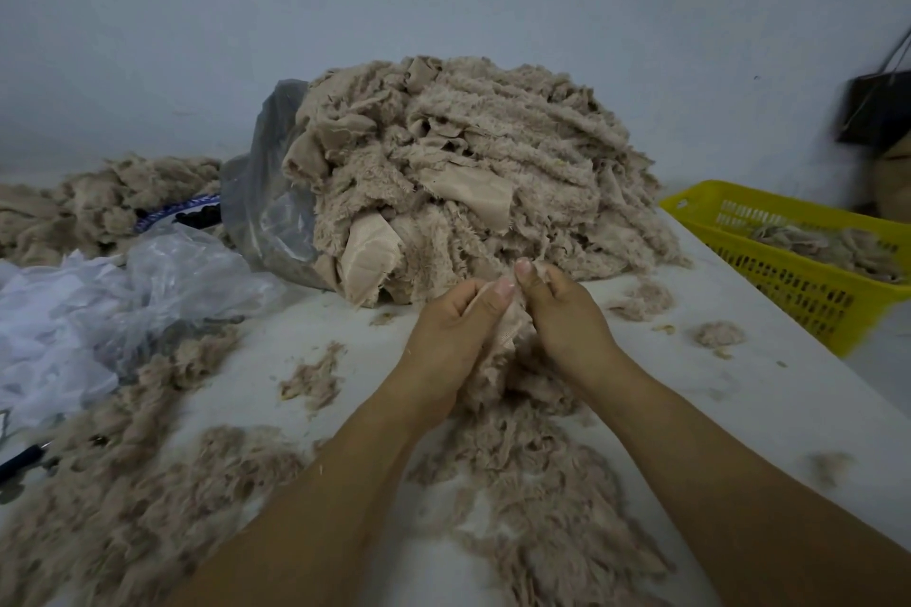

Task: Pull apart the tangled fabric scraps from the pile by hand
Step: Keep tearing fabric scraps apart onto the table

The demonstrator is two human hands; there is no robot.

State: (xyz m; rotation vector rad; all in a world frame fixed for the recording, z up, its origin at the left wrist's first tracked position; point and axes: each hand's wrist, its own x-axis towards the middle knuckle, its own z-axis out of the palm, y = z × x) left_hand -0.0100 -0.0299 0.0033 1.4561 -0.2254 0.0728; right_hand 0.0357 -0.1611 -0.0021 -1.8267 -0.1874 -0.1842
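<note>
- A big pile (473, 173) of fuzzy tan cloth scraps sits on a white table (769, 389), up against a pale wall
- Just in front of the pile, two bare hands meet over the table
- The left hand (453, 335) is closed on a small scrap (503, 340), with its thumb pressing on top
- The right hand (562, 311) is closed on the same scrap, and its thumb sticks up right beside the left thumb
- The scrap hangs down between the two hands, soft and furry below
- In front of the pile, nearer the person, lots of loose fluff (532, 498) lies spread on the table
- Left of the pile there is a grey plastic bag (266, 207), touching the pile
- Further left of the pile lies crumpled white plastic (74, 311)
- Right of the pile stands a yellow basket (798, 276) with holes in its sides and some tan scraps inside
- A dark bag (875, 108) hangs on the wall, far right of the pile
</note>
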